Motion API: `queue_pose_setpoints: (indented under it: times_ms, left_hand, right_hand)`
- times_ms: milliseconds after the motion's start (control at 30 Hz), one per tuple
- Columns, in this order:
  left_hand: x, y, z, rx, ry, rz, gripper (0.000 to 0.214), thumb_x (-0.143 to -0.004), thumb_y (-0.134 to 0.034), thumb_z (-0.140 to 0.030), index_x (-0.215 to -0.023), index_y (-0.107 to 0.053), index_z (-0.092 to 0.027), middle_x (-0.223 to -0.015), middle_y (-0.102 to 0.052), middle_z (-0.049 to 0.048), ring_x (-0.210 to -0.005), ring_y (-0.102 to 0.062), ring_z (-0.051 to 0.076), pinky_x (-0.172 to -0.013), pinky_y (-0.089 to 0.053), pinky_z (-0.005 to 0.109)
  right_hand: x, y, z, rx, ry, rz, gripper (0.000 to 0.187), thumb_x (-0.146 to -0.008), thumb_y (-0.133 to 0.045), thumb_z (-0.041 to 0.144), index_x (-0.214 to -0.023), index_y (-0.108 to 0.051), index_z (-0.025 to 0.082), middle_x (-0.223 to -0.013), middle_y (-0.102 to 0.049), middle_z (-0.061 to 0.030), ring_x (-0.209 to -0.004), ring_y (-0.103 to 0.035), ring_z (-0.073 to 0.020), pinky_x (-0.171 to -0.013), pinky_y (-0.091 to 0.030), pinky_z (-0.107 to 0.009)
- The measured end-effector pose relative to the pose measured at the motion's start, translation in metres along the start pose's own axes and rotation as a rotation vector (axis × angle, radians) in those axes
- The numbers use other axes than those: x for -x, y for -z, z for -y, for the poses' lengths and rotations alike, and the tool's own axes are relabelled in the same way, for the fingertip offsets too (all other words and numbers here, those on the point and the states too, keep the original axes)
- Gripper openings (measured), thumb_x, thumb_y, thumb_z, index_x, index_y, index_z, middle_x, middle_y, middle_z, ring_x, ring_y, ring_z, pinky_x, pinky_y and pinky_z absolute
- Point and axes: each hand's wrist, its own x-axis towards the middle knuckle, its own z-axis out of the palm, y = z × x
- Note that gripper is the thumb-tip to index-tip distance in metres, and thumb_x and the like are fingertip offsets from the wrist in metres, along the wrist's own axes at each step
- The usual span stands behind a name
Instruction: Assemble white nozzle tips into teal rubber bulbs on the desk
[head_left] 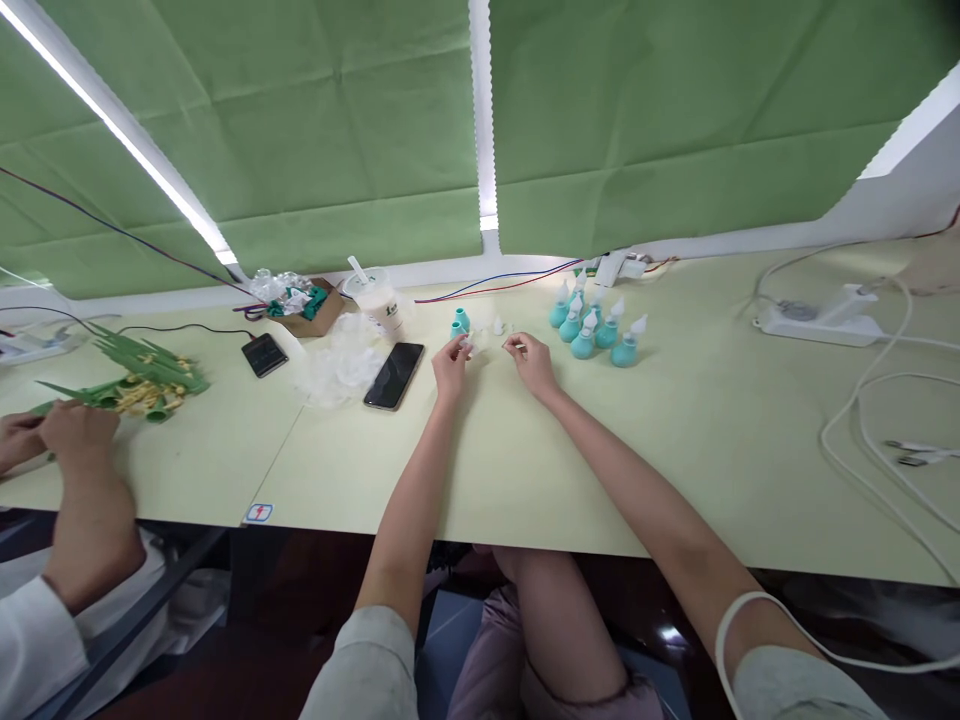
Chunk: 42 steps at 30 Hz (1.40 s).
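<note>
Bench, pale yellow, seamed at left. Carries, left to right: green leaf bundle, black device, cardboard box, clear plastic, drink cup, phone, teal pieces, white-tipped teal bulbs, power strip.

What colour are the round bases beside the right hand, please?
The round bases are turquoise, seen in the head view.

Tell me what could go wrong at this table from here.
The drink cup stands close to the phone; if knocked over, it might spill onto it. The right hand is beside the standing teal bottles, so a careless sideways move could topple some. The white cable lying across the right arm might snag if that arm moves.
</note>
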Motion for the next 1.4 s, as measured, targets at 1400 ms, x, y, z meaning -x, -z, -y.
queue_pose_setpoints:
  times_ms: [1400]
  left_hand:
    - [-0.007, 0.004, 0.01, 0.036, 0.032, -0.059, 0.03, -0.076, -0.063, -0.03, -0.101, -0.067, -0.016, -0.073, -0.065, 0.0009, -0.058, -0.057, 0.01, -0.063, -0.044, 0.023]
  right_hand:
    - [-0.081, -0.036, -0.008, 0.832, 0.317, 0.349, 0.019, -0.08, -0.054, 0.016, -0.087, -0.071, 0.021, -0.085, -0.07, -0.0085, -0.088, -0.049, -0.0262, -0.084, -0.025, -0.045]
